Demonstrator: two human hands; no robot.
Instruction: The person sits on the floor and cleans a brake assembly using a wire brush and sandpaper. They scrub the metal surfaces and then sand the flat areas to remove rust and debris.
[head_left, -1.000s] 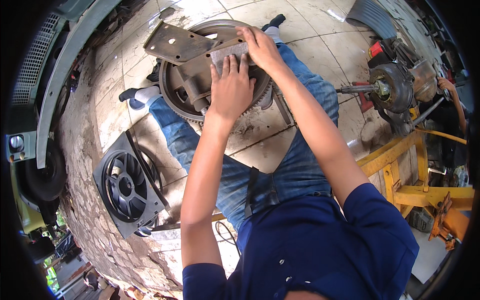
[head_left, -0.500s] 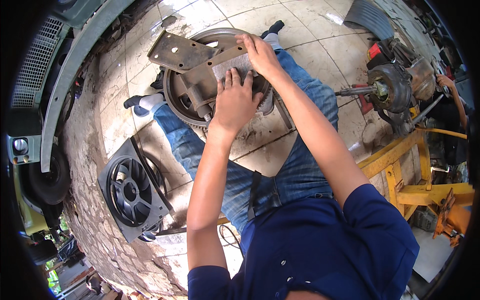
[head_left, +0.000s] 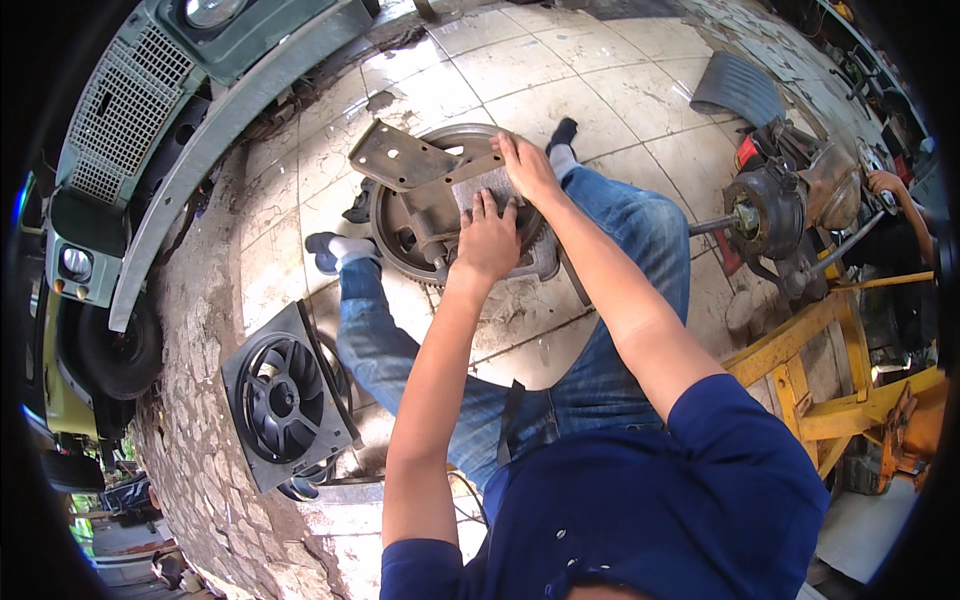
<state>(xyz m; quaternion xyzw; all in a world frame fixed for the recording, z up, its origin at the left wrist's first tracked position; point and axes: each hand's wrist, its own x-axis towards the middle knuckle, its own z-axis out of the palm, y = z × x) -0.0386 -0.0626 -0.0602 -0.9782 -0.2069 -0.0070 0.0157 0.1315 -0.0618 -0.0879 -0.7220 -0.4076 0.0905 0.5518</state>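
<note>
My left hand (head_left: 488,238) lies with its fingers stretched flat over a grey sheet (head_left: 478,187), perhaps sandpaper or cloth, on a brown metal bracket (head_left: 425,208). The far right corner of that bracket is under my right hand (head_left: 530,172), whose fingers bend over its edge; the thumb is hidden. A row of holes runs along the bracket's far flange, and a short cylinder (head_left: 430,240) sticks out toward me. Beneath it is a large toothed metal wheel (head_left: 388,236), flat on the floor between my legs.
A black cooling fan in a square frame (head_left: 285,400) is at the left. A vehicle front with a grey bumper (head_left: 225,120) stands far left. To the right are an axle assembly (head_left: 765,215), a yellow metal stand (head_left: 795,345) and another person's arm (head_left: 900,195).
The whole scene sits lower and further right, as my view has shifted. My hands stay at nearly the same spots on the bracket and sheet.
</note>
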